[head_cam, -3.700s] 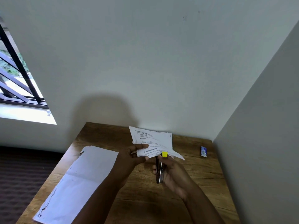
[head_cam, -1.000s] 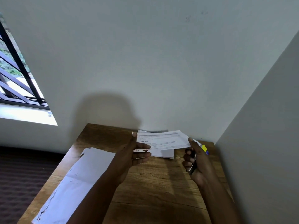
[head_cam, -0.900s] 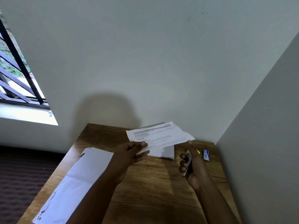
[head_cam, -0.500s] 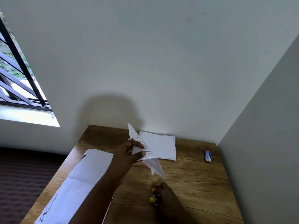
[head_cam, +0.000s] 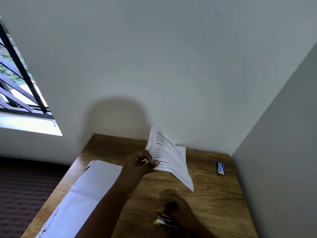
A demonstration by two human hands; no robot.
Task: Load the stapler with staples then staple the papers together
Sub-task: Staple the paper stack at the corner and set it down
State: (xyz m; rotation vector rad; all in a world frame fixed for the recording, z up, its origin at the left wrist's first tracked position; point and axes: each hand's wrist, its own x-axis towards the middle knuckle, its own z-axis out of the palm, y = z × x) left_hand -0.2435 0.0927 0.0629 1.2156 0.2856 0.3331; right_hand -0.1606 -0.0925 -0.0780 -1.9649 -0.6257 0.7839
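Note:
My left hand point(head_cam: 141, 164) pinches the printed papers point(head_cam: 169, 158) by their left edge and holds them tilted above the wooden table point(head_cam: 214, 200). One corner of the papers hangs down towards my right hand point(head_cam: 176, 208). That hand is blurred, low at the table's near side, with its fingers curled over the black stapler point(head_cam: 163, 220). The stapler's yellow tips stick out to the left of the fingers. A small blue staple box point(head_cam: 220, 168) lies alone at the table's far right.
A large white sheet point(head_cam: 80, 196) covers the table's left side up to the left edge. Walls close off the table at the back and on the right. A barred window point(head_cam: 17, 86) is at the left.
My right hand came down from beside the papers to the table's near side with the stapler. My left hand turned the papers from flat to tilted, with a corner hanging.

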